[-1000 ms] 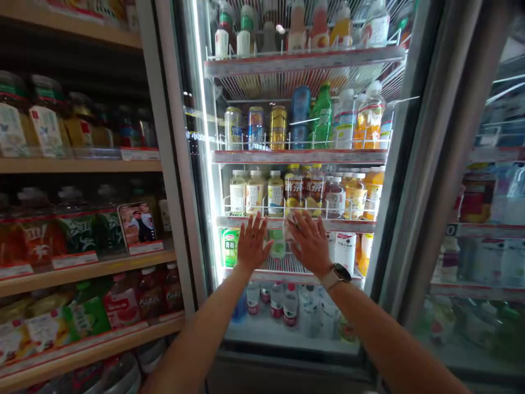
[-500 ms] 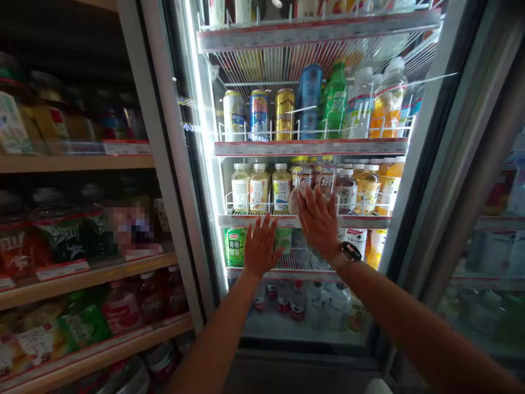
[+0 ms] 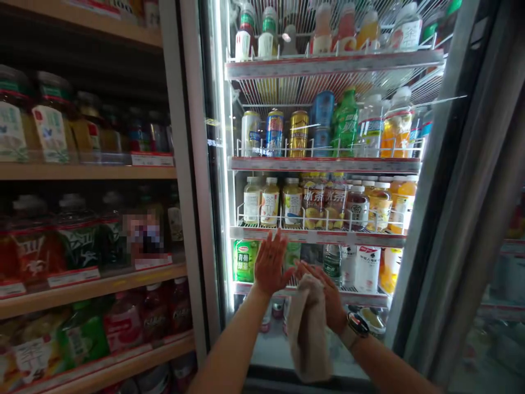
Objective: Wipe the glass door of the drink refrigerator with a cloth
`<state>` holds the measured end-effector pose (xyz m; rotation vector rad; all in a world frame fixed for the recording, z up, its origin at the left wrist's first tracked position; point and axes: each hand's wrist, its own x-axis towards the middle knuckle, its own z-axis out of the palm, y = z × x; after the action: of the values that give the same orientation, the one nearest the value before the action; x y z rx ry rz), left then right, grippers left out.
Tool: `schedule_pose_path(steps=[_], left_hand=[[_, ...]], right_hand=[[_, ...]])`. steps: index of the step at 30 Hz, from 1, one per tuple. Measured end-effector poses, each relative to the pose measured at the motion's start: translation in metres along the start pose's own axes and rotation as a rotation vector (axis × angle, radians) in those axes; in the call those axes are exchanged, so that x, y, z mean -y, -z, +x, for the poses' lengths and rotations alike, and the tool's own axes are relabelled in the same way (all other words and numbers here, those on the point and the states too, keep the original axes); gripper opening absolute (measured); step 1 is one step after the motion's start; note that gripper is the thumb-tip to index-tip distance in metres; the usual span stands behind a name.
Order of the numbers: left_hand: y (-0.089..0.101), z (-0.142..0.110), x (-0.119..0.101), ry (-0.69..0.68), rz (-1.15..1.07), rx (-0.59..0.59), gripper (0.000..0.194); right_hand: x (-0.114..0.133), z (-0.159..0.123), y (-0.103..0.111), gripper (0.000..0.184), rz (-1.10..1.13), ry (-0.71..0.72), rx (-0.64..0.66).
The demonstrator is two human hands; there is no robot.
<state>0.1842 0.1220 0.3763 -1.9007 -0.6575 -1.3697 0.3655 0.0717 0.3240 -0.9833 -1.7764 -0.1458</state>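
Note:
My left hand (image 3: 270,264) lies flat with its fingers up and spread a little, seemingly against the glass door of a lit drinks fridge. Beside it, my right hand (image 3: 331,298), with a watch (image 3: 357,324) at the wrist, grips a beige cloth (image 3: 308,334). The cloth hangs down below the fingers. Some of the right fingers are hidden behind it. Both hands are in front of the lower shelves, near a green tea carton (image 3: 245,261) and a white-labelled bottle (image 3: 367,269).
Behind the glass, wire shelves hold bottles and cans, such as a gold can (image 3: 298,134) and a green bottle (image 3: 345,121). A grey door frame (image 3: 191,164) stands at the left. Beyond it, a wooden shelf (image 3: 94,172) carries more bottles. Another grey frame (image 3: 471,202) is at the right.
My right hand has come down from the middle shelf's height, and the cloth, bunched under it before, now hangs loose. The view has shifted, showing more of the upper shelves.

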Motion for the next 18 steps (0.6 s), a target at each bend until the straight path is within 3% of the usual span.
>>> schedule_pose_path(steps=[5,8,10,13,16,18], left_hand=[[-0.005,0.005,-0.003,0.023,0.042,-0.020,0.062],[-0.003,0.010,-0.007,0.062,0.009,0.036,0.059],[0.006,0.007,-0.008,0.076,-0.025,0.147,0.057],[0.036,-0.019,-0.008,0.082,-0.067,0.284,0.056],[0.078,-0.077,-0.015,0.157,-0.065,0.310,0.057],[0.099,-0.128,-0.024,0.289,-0.023,0.331,0.055]], right_hand=[[0.049,0.055,-0.003,0.040,-0.358,0.297,-0.158],[0.060,0.046,-0.004,0.041,-0.323,0.255,-0.163],[0.054,0.010,-0.005,0.040,-0.248,0.191,-0.116],[0.035,-0.077,-0.015,0.035,-0.106,0.138,0.040],[0.015,-0.183,-0.044,0.036,0.136,0.050,0.406],[0.006,-0.248,-0.069,0.039,0.306,-0.146,0.675]])
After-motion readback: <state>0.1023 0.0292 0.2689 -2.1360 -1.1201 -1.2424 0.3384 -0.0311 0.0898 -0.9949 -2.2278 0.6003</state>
